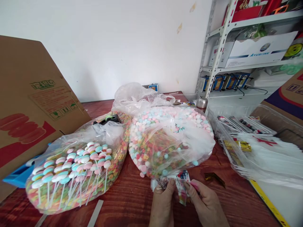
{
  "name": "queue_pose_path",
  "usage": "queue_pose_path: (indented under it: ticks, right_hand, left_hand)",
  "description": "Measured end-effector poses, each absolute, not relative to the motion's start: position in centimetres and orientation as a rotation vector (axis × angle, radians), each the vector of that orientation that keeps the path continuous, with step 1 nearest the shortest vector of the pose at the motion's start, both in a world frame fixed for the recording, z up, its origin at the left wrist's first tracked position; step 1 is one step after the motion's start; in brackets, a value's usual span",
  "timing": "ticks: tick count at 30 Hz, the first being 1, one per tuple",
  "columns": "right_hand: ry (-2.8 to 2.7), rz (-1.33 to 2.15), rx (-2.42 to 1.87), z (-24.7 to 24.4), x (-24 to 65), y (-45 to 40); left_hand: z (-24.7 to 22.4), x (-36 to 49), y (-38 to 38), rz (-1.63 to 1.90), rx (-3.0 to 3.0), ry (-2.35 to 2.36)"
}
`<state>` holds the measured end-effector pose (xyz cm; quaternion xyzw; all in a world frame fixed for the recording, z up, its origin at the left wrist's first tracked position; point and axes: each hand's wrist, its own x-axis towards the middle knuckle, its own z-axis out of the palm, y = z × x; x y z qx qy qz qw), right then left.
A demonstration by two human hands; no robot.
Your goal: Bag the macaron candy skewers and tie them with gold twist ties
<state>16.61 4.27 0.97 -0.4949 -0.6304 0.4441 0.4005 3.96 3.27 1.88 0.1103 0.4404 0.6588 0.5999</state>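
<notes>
Near the front of the table, my left hand [163, 201] is closed, with thumb and fingers pinched on a small printed plastic wrapper [183, 192]. My right hand [205, 200] is closed too, thumb against fingers, at the wrapper's right side. Something pink [195, 185] shows by its fingertips, too small to make out. Just beyond both hands lies a large clear bag [170, 142] of pink, white and blue candies and coloured rings. To the left, finished-looking candy skewers [78, 164] on white sticks rest on another bag of coloured rings [117, 157].
A cardboard box [35, 88] and a blue tray [20, 173] stand at left. On the right, a clear plastic bin [236, 157] holds white bags and gold ties. A gold strip [215, 179] lies beside my right hand. Metal shelving [220, 47] stands behind.
</notes>
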Motion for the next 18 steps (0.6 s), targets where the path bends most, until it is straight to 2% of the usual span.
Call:
queue_pose_path:
  ticks: [7,11,18]
  right_hand:
    - [-1.63,0.863,-1.126,3.3,17.0,3.8]
    - [-1.672,0.566,-1.031,3.6,16.1,3.1]
    - [-1.907,0.31,-1.011,3.1,14.6,4.0]
  left_hand:
    - [0.3,2.4,3.8,1.541,-0.136,0.783]
    - [0.0,1.7,3.9,1.566,-0.16,0.725]
    - [-0.1,1.3,3.3,1.613,-0.102,0.738]
